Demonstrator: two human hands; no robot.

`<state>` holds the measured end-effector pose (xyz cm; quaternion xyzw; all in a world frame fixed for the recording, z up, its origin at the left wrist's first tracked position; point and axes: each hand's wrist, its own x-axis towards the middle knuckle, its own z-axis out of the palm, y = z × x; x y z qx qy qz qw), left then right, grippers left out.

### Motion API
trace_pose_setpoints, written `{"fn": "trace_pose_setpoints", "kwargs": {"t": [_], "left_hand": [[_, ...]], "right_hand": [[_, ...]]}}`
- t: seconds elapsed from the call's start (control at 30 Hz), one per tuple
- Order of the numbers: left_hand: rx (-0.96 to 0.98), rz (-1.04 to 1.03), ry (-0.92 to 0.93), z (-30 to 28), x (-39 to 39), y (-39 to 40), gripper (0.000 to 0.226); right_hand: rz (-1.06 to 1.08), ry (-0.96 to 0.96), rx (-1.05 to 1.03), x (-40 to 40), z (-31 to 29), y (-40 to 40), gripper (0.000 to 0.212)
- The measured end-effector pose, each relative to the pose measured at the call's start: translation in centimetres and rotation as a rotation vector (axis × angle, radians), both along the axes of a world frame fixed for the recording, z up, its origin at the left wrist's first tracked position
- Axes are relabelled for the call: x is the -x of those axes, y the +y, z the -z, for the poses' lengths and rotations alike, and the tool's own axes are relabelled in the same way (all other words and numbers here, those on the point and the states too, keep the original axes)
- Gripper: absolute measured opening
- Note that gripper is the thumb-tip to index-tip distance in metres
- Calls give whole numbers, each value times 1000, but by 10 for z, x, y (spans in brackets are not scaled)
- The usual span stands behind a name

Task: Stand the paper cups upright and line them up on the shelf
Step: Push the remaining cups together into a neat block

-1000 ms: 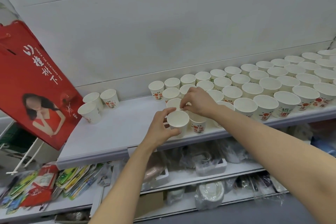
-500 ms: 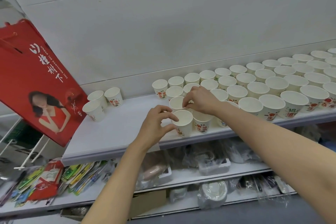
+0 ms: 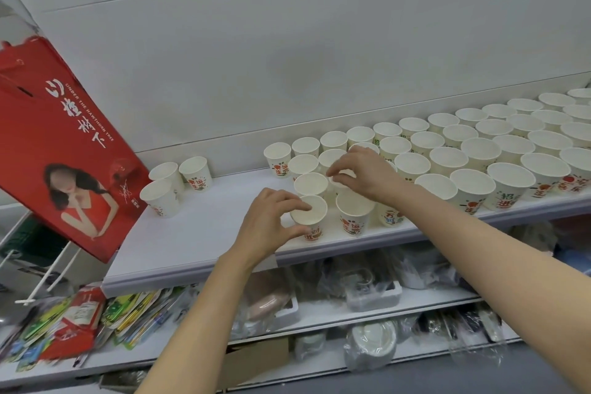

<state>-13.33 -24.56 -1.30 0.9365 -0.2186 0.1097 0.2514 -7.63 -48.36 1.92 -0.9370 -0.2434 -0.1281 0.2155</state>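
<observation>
On the white shelf [image 3: 204, 233] our left hand [image 3: 268, 224] grips an upright cup [image 3: 309, 216] near the front edge — thumb curled against its near wall, forefinger hooked over the far rim. This front cup stands just left of another upright cup [image 3: 354, 213], almost touching it. Our right hand [image 3: 367, 174] reaches in behind that pair, its fingers [image 3: 343, 181] bent and pinching the rim of a second cup [image 3: 341, 182] deeper on the shelf; most of that cup is hidden under the hand, so we cannot tell how it sits. Just left of it stands one more upright cup [image 3: 310, 184]. To the right of the held cups, the rows of cups [image 3: 479, 150] run along the shelf toward the far right, all upright, mouths up, packed close. Well to the left of the front cup, three cups [image 3: 174, 182] stand apart in a small cluster beside a tilted red bag [image 3: 60, 144]. Below the shelf, a lower shelf [image 3: 415, 304] carries plastic-wrapped goods.
</observation>
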Motion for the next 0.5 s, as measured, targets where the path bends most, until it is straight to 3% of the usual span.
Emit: {"fn": "trace_pose_setpoints", "kwargs": {"t": [0.1, 0.2, 0.33, 0.5], "left_hand": [[-51, -3, 8, -2, -3, 1, 31], [-74, -3, 41, -2, -3, -10, 21], [-41, -17, 67, 3, 0, -22, 18], [-9, -59, 32, 8, 2, -33, 19]], "right_hand": [[-14, -18, -98, 24, 8, -27, 16], [-36, -17, -67, 41, 21, -41, 25], [-32, -54, -1, 46, 29, -44, 9], [-48, -23, -10, 47, 26, -51, 7]]}}
